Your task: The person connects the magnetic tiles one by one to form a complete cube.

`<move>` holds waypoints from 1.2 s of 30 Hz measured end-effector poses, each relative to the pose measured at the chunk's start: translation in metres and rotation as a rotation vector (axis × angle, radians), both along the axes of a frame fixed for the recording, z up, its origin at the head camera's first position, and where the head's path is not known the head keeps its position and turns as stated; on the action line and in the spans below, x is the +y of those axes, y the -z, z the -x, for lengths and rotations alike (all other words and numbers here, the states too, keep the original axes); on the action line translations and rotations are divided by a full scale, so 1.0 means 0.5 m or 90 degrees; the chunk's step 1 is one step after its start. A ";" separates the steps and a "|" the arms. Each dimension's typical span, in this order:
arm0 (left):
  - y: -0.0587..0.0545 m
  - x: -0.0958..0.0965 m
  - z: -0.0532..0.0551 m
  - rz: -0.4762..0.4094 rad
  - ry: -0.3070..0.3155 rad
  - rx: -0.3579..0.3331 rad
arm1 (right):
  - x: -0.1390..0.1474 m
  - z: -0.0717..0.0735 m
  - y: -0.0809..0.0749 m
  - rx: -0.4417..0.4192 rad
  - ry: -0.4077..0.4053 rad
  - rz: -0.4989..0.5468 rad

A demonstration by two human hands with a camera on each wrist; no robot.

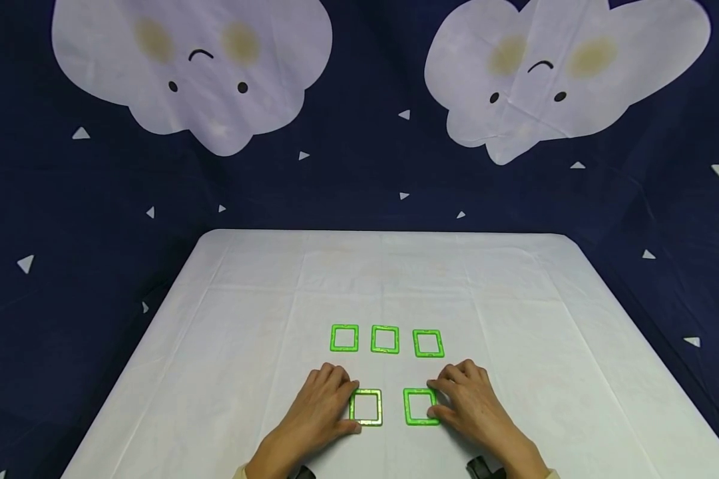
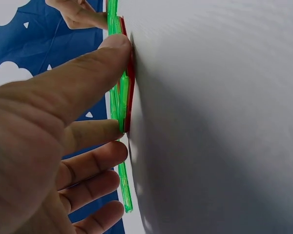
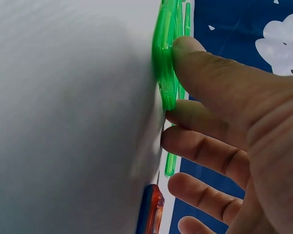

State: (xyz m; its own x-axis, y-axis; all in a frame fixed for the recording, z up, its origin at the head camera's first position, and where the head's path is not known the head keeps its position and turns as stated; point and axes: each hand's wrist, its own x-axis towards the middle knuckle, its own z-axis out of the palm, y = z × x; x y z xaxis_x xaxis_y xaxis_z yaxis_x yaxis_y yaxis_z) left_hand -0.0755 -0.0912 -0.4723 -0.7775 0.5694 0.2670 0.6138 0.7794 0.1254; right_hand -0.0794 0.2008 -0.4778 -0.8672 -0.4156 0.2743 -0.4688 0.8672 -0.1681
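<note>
Five-fingered and bare, my left hand [image 1: 319, 406] pinches a green square magnetic tile [image 1: 380, 407] at its left side, thumb at the near corner and index finger at the far one. A red layer [image 2: 129, 109] shows against the table side of this green tile [image 2: 123, 105] in the left wrist view. Opposite it, my right hand [image 1: 473, 407] grips a second green square magnetic tile [image 1: 407, 407] by its right side between thumb and index finger. Both tiles lie side by side with a gap between them. The other fingers of each hand are spread behind.
Behind the hands stand three more green square tiles in a row: a left one [image 1: 333, 339], a middle one [image 1: 373, 340] and a right one [image 1: 417, 343]. A white cloth covers the table [image 1: 251, 319]. A blue-and-red piece [image 3: 151, 209] shows low in the right wrist view.
</note>
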 end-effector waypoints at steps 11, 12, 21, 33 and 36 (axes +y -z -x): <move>0.005 -0.003 0.002 -0.005 0.005 0.024 | -0.002 -0.001 0.005 0.021 0.002 0.028; 0.005 -0.002 0.003 -0.006 0.005 0.028 | -0.003 -0.001 0.005 0.020 0.007 0.028; 0.002 0.009 0.008 0.009 0.008 0.035 | -0.008 -0.001 0.000 -0.013 0.053 0.043; 0.000 0.017 0.011 0.014 0.006 0.023 | -0.005 0.003 -0.005 0.035 0.045 0.089; -0.001 0.019 0.011 0.014 0.007 0.026 | -0.005 0.003 -0.007 0.037 0.044 0.102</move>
